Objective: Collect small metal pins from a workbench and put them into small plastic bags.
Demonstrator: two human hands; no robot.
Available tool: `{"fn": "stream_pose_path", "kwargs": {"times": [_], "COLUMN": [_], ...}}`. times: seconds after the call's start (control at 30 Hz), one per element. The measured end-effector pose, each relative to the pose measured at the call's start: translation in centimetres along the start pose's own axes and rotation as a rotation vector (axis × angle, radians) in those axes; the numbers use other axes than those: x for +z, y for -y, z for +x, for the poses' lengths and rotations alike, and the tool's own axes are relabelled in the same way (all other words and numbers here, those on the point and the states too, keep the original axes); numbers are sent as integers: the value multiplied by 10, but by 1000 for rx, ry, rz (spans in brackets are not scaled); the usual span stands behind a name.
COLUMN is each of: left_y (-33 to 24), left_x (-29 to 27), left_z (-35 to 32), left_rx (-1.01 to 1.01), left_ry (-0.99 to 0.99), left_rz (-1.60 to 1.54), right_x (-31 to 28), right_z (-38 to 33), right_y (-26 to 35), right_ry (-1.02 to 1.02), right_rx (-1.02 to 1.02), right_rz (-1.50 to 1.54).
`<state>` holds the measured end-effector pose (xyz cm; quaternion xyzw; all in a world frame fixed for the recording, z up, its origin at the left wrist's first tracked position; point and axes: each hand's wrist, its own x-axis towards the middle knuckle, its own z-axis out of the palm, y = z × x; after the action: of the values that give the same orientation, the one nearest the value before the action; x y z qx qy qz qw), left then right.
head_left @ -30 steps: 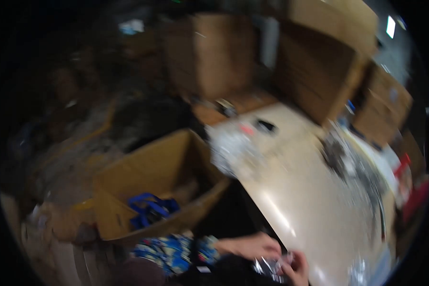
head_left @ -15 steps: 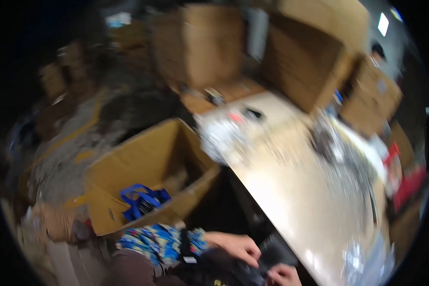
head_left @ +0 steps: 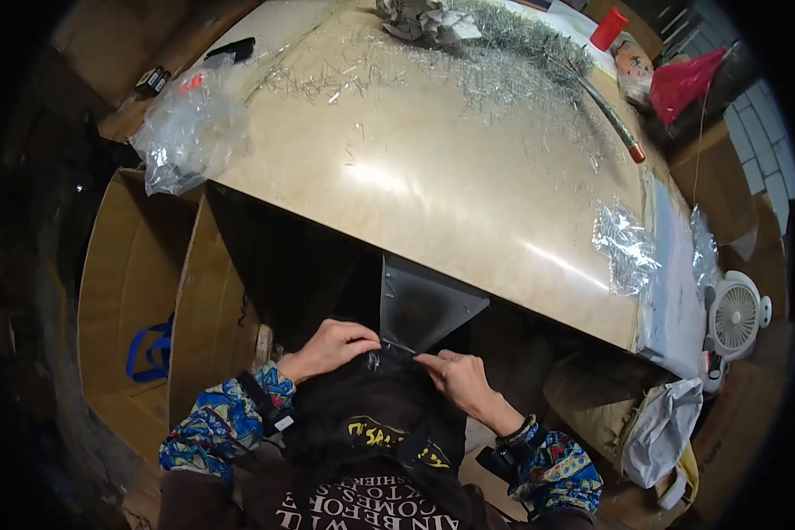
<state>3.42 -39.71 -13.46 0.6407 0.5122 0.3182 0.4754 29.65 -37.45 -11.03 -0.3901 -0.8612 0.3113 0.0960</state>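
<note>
In front of my lap, my left hand (head_left: 331,348) and my right hand (head_left: 461,382) face each other with fingertips pinched. Between them stretches a thin, pale, pin-like piece (head_left: 398,346), one end at each hand; its exact kind is too small to make out. Just beyond lies a dark grey sheet-like tray (head_left: 428,305) with small shiny bits on it, coming out from beneath the table edge. A few more shiny bits rest on the black cloth (head_left: 371,397) over my lap, close to my left fingers.
Many thin metal pieces (head_left: 539,79) lie scattered over the wooden table (head_left: 433,185), with a dark rod (head_left: 614,119) among them. A clear plastic bag (head_left: 190,132) sits at the left corner. An open carton (head_left: 137,291) stands left; a small white fan (head_left: 735,315) is at right.
My view has swung right, and the table now spans ahead of me. My hands now show centrally, drawn apart, with the thin piece visible between them. The carton has shifted to the left edge.
</note>
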Motion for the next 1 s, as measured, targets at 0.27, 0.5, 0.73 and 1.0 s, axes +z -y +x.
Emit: {"fn": "stream_pose_path", "kwargs": {"times": [0.27,0.5,0.73,1.0], "left_y": [6,44,4,46], "left_x": [3,30,29,19], "left_z": [-14,-11,-8,-10], "left_rx": [-353,-322,-509,-489], "left_ry": [-124,-85,-76,54], "left_rz": [-308,-838,-1086,-1411], "right_x": [-25,-121,-165,-147], "right_z": [14,89,280,202], "right_y": [13,39,-89,-51], "right_ry": [130,386,-710,-361], "right_rx": [-93,-33,-146,-122], "right_rz": [-101,206,-561,-551]}}
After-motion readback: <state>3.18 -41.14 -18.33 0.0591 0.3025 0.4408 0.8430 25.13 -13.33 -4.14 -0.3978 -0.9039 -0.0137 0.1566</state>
